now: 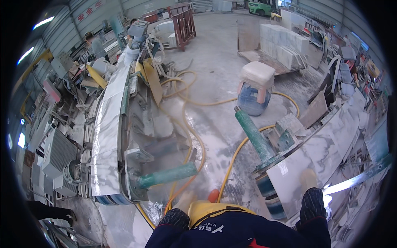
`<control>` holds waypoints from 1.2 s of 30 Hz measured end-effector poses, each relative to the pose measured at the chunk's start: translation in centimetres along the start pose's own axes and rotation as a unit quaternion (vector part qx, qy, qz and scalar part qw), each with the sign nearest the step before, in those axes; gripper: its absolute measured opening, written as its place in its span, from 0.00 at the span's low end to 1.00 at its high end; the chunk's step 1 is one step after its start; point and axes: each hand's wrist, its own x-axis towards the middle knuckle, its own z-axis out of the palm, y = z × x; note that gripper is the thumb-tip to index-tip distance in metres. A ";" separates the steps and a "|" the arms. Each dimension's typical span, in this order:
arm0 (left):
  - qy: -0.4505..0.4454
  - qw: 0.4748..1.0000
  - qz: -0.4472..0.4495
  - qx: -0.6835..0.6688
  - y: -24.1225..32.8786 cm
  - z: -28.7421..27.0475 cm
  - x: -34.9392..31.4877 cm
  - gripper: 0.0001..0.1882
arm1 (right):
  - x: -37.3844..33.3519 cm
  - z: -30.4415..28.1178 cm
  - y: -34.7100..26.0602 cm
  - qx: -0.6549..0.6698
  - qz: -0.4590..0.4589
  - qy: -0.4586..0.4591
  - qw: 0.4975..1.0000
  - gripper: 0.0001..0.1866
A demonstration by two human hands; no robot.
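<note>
Right fingers (pixel 307 173) over a marble slab (pixel 333 151)

The right fingers lay over the near part of the slab, pointing away from the body. They were blurred, so how far they were spread, or whether they gripped anything, could not be told. The slab, white with grey veins, stretched ahead and to the right of them, with a blue roller (pixel 266 186) to their left at its near end.

The left fingers (pixel 185 201) hung low, just beside the yellow apron (pixel 219 207) and near the hose (pixel 201 151). They too were blurred; their opening and any hold could not be told.

Ahead and to the left of the left fingers lay a green cylinder (pixel 167 175), and beyond it a second slab (pixel 108 132). An orange object (pixel 213 195) sat just to their right. Between the two hands, farther ahead, stood a blue jug (pixel 252 99) with a pale block (pixel 257 73) on top. Another green cylinder (pixel 255 134) slanted up, ahead and to the left of the right fingers. Well beyond them stood white blocks (pixel 281 45) and a green forklift (pixel 260 7).
</note>
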 end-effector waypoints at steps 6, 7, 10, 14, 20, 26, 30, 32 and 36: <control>0.049 0.997 0.014 -0.064 -1.3 2.2 -2.1 0.19 | -1.9 -3.8 0.0 0.092 0.047 0.074 0.992 0.11; 0.043 0.997 0.008 -0.061 -1.7 2.2 -2.5 0.20 | -1.8 -4.5 0.1 0.089 0.042 0.072 0.993 0.11; 0.036 0.998 -0.003 -0.042 -3.8 1.5 -3.7 0.27 | -1.4 -5.2 0.4 0.093 0.037 0.057 0.993 0.12; 0.083 0.995 -0.008 -0.061 -8.8 -0.8 -5.4 0.25 | 0.7 -2.8 2.0 0.104 0.022 0.039 0.994 0.13; 0.325 0.907 0.010 0.267 -15.9 -7.4 -7.4 0.18 | 3.1 0.4 4.7 0.167 0.075 -0.049 0.982 0.19; 0.659 0.687 0.099 -0.290 -9.8 -15.8 -14.1 0.27 | -1.5 -5.3 1.9 0.378 0.204 0.057 0.901 0.26; 0.694 0.668 0.268 -0.006 -2.0 -22.4 -18.4 0.25 | -3.3 -12.1 -5.2 0.441 0.147 0.247 0.850 0.26; 0.675 0.673 0.273 0.126 0.6 -26.1 -18.0 0.24 | -3.0 -16.2 -10.8 0.513 0.060 0.352 0.780 0.26; 0.603 0.696 0.290 0.262 2.8 -32.7 -13.6 0.26 | -4.6 -23.9 -23.9 0.592 -0.068 0.305 0.743 0.24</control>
